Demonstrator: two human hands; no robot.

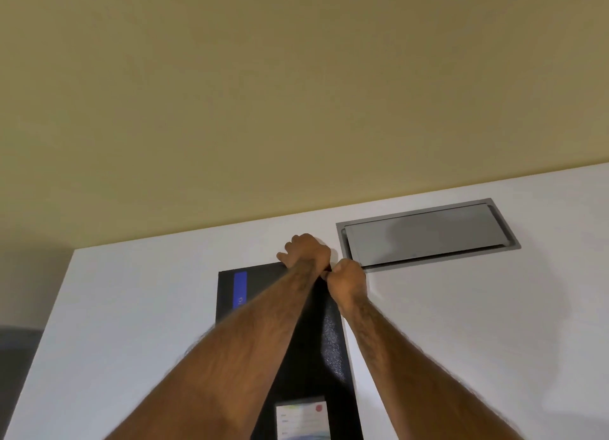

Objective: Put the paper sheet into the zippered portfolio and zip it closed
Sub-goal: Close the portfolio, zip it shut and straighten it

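A black zippered portfolio [324, 347] lies flat on the white table [138, 308], with a blue stripe near its far left and a white label near its front edge. My left hand [306, 250] presses on the portfolio's far right corner, fingers curled over the edge. My right hand [349, 283] sits just right of that corner, fingers pinched together at the edge where the zipper pull would be; the pull itself is hidden. No paper sheet is visible.
A grey rectangular cable hatch [428, 233] is set into the table just right of my hands. A beige wall [296, 93] rises behind the table's far edge. The table's left edge drops off towards a dark area.
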